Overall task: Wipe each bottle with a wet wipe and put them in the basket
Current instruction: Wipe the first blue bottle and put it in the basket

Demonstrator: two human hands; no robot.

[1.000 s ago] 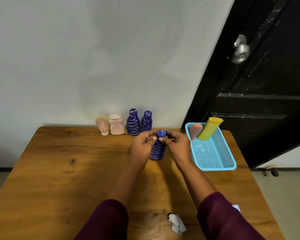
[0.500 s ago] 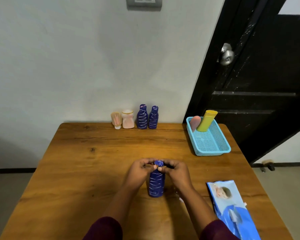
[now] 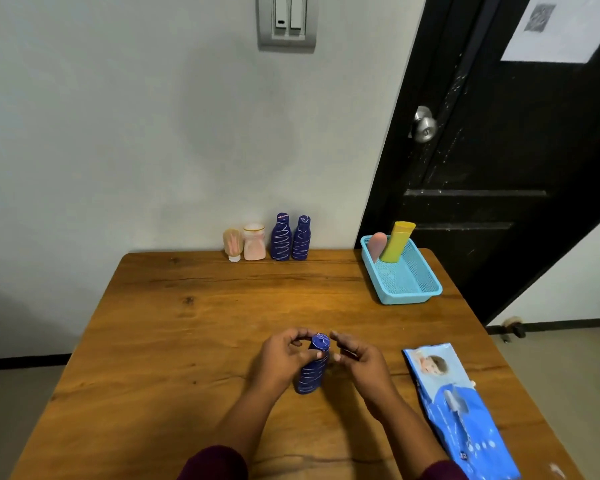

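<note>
Bottle first: a dark blue bottle (image 3: 311,370) with pale squiggles stands upright on the wooden table (image 3: 187,341), low in the middle of the frame, its cap toward me. The left hand (image 3: 279,358) grips it, thumb laid across the neck and fingers curled round behind the cap, so the far side of the bottle is hidden. The right hand (image 3: 359,363) sits just beside it with fingers bent toward the cap; whether they touch the bottle, or pinch anything, I cannot tell. Maroon sleeves (image 3: 215,462) are cut off by the bottom edge. At the lower right lies a blue pack of wet wipes (image 3: 461,407), its near end running out of the frame, and a small white scrap (image 3: 556,470) beside it is too blurred to name. Toward the right, at the table's far corner, the turquoise basket (image 3: 409,296) holds a yellow bottle (image 3: 398,242) and a pink bottle (image 3: 377,244), both leaning against its back wall, bases hidden by the mesh. Along the wall at the middle of the frame stand two more blue bottles (image 3: 280,237), a pale pink jar-like bottle (image 3: 254,243) and a beige one (image 3: 232,244), labels unreadable. The black door (image 3: 499,150) with its metal knob (image 3: 425,126) fills the upper right, and a sheet of paper (image 3: 555,26) on it is cropped.
</note>
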